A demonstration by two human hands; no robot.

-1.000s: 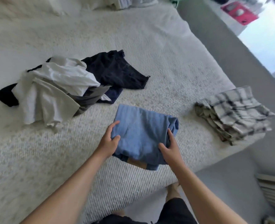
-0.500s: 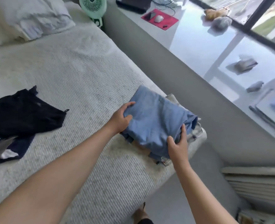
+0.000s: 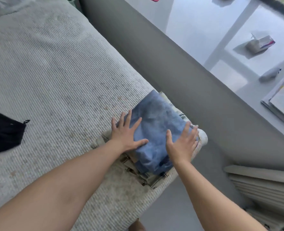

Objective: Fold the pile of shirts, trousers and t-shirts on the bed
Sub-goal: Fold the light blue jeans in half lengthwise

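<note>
Now both hands lie flat with fingers spread, left hand point(image 3: 127, 133) and right hand point(image 3: 182, 143) pressing the jeans point(image 3: 156, 130) onto the plaid stack point(image 3: 137, 174) beneath them, at the bed point(image 3: 54, 72) corner. Pressing evenly and squaring the edges should keep it from sliding off. Far left of the hands, dark clothes point(image 3: 2, 132) are cut off; the plaid is mostly hidden.

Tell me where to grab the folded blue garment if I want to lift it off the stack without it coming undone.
Probably take the folded blue garment by its two long side edges, one from each side, where the left hand and right hand now lie flat. Slide fingers under it, above the plaid garment beneath: its near end shows loose layers that could open.
</note>
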